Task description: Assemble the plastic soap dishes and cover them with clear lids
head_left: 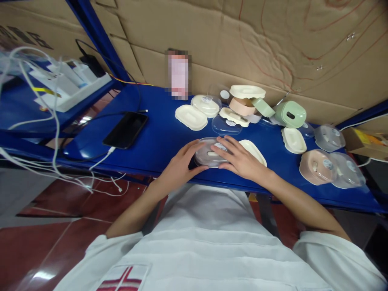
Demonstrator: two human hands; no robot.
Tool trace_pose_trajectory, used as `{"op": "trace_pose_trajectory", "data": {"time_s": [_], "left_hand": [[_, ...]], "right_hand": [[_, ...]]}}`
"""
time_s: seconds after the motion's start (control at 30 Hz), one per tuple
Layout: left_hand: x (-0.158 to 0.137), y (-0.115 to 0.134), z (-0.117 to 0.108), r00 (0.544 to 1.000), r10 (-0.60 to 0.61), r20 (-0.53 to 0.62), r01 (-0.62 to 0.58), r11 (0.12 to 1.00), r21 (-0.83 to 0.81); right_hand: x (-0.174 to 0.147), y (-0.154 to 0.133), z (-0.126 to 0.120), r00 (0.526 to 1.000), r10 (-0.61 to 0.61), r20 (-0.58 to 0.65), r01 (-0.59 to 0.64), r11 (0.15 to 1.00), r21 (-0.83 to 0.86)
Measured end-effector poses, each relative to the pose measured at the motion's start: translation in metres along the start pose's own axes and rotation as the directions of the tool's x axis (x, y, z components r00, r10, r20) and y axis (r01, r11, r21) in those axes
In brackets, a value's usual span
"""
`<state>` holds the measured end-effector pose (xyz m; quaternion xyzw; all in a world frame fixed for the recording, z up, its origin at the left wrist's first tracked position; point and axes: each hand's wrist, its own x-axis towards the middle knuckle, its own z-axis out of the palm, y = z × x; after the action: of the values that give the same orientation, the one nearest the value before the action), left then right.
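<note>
A small oval box with a clear plastic lid and a round sticker is between my two hands at the front of the blue table. My left hand curls round its left end, thumb at the near edge and fingers at the far side. Over the right part of the lid lie the fingers of my right hand, with its thumb at the near edge. Partly behind my right hand is a cream oval piece. Whether the box rests on the table is hidden.
Further back lie cream oval trays, clear lids and a green case. Several lidded boxes stand at the right. At the left are a black phone with a white cable and a power strip. Cardboard stands behind.
</note>
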<state>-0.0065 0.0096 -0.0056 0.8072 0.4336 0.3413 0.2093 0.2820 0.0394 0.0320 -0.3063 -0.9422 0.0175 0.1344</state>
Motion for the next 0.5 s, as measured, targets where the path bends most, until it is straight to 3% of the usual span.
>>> {"op": "trace_pose_trajectory", "data": {"time_s": [0.27,0.37,0.43,0.5], "left_hand": [[0.001,0.003,0.003,0.999,0.005,-0.039,-0.005,1.000,0.012],[-0.004,0.007,-0.002,0.996,-0.047,-0.080,0.052,0.997,0.063],[-0.011,0.004,-0.012,0.983,-0.100,-0.152,0.122,0.982,0.143],[-0.018,-0.003,-0.026,0.961,-0.149,-0.233,0.204,0.951,0.233]], "right_hand": [[-0.003,0.000,0.007,1.000,-0.010,-0.010,0.010,1.000,0.021],[-0.003,0.004,0.000,1.000,-0.024,0.001,0.024,1.000,0.009],[-0.005,0.010,-0.011,1.000,0.018,-0.015,-0.019,1.000,-0.007],[-0.010,0.019,-0.022,0.986,0.152,-0.063,-0.155,0.986,-0.055]]}}
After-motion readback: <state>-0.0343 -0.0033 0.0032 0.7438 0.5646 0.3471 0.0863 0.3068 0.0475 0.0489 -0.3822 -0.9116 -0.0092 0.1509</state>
